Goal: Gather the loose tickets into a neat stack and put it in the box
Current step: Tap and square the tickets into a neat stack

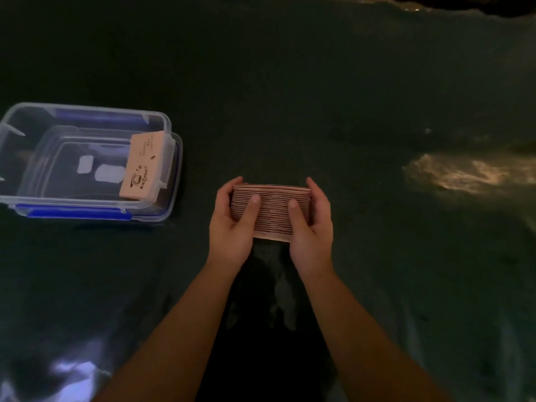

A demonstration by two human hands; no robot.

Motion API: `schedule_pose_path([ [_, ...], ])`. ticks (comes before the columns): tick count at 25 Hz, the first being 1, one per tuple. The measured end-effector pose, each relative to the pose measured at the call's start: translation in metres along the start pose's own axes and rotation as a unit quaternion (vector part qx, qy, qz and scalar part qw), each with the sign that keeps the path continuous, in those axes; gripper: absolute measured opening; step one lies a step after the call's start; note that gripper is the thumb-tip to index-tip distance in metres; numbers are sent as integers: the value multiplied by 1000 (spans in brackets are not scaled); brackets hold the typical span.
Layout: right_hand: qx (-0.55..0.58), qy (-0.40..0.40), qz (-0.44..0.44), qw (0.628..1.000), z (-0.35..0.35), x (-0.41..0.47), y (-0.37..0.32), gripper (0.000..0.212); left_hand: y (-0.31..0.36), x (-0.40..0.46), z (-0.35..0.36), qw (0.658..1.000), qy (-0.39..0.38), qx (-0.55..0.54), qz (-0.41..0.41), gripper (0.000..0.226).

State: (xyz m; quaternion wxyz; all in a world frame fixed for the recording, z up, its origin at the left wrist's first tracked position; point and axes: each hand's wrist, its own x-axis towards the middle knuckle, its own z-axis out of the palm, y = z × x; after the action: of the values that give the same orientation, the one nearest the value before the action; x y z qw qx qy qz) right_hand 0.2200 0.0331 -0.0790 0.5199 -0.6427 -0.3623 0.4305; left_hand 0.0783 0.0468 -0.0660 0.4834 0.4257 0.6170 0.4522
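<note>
A dark green, dimly lit surface (pixel 290 97) fills the view, and well to the left on it stands a clear rectangular plastic box with blue clip latches (pixel 87 213), open at the top, seemingly resting on or in its own lid. Inside it, against the right wall, one pale pink paper ticket printed with a coffee-cup drawing (pixel 141 166) already leans or lies. Near the middle, a thick stack of pinkish-brown paper tickets (pixel 271 208) is held between both hands, edge toward the camera, its bottom about at the surface. The left hand (pixel 232 227) and the right hand (pixel 311 230) each have their grip pressed on an end of the stack, thumbs laid across the near edge and fingers curled behind. The edges look nearly flush, so the squaring step seems almost done. The next move likely calls for carrying the stack leftward, clamped firmly so no ticket slips, and lowering it into the box.
</note>
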Motion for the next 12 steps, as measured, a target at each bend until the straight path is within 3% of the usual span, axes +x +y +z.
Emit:
schedule_pose_path([
  [3,3,37,35,999,4,9,-5,17,4,11,6,997,57,-30,-54,20],
  [7,64,106,118,985,13,15,-12,19,5,20,13,992,103,-27,-73,16],
  [12,50,78,85,992,10,11,-10,21,5,14,11,994,81,-68,-36,22],
])
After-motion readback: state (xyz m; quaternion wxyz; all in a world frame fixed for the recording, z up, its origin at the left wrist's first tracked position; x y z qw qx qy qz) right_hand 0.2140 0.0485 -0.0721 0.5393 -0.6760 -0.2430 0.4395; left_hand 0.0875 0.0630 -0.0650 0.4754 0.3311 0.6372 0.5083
